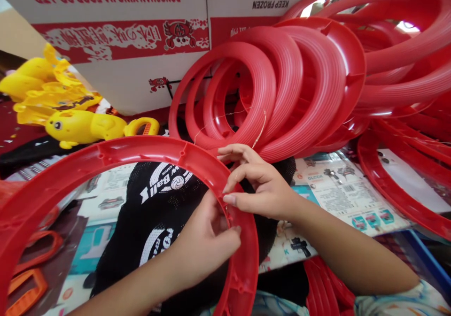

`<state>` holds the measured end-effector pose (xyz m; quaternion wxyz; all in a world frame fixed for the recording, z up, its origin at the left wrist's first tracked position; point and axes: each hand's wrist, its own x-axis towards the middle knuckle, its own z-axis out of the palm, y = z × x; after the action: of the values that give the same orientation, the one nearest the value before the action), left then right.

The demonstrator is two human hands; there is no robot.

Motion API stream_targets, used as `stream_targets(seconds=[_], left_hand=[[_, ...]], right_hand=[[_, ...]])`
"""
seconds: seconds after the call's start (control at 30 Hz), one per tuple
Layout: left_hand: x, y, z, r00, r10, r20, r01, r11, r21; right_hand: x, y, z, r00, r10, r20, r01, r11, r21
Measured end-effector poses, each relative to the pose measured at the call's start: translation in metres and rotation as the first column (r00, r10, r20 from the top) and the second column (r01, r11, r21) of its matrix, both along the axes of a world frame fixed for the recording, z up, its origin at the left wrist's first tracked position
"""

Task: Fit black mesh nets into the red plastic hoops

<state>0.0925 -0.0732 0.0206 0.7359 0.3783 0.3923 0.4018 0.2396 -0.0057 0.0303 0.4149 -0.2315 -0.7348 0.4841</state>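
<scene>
A large red plastic ring (116, 154) lies in front of me, over a black net (155, 212) printed with white ball lettering. My left hand (204, 241) sits inside the ring, its fingers pinched at the ring's inner right edge. My right hand (257, 184) comes from the right, fingers curled and pressed against the same spot on the rim, thumb on the inner edge. A thin pale thread (260, 128) rises above the right hand. What the fingertips pinch is hidden.
Several red rings (282, 86) lean stacked behind the hands and to the right. Yellow plastic toy parts (77, 126) lie at the left before a white and red carton (123, 39). Printed paper sheets (338, 194) cover the table; orange handles (28, 288) sit at bottom left.
</scene>
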Motion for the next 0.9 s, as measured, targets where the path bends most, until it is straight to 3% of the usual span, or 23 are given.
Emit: stream_targets(seconds=[0.3,0.5,0.63,0.77,0.9], left_hand=[[0.003,-0.004,-0.001,0.980,-0.161,-0.113,0.159,0.987,-0.030],[0.000,-0.008,-0.007,0.970,-0.206,-0.130,0.211,0.977,0.025],[-0.001,-0.009,-0.011,0.969,-0.240,-0.064,0.239,0.971,-0.020],[-0.001,-0.008,-0.012,0.971,-0.238,0.012,0.238,0.971,-0.019],[0.001,-0.006,-0.008,0.975,-0.112,0.191,0.114,0.993,0.001]], right_hand=[[0.002,0.001,0.004,0.998,0.017,0.058,-0.020,0.999,0.046],[0.003,0.001,0.007,0.997,0.023,0.069,-0.020,0.999,-0.037],[0.003,0.002,0.007,0.992,0.042,0.115,-0.030,0.994,-0.106],[0.004,0.001,0.008,0.992,0.035,0.125,-0.024,0.996,-0.085],[0.003,-0.002,0.010,0.989,-0.003,0.145,0.009,0.999,-0.044]])
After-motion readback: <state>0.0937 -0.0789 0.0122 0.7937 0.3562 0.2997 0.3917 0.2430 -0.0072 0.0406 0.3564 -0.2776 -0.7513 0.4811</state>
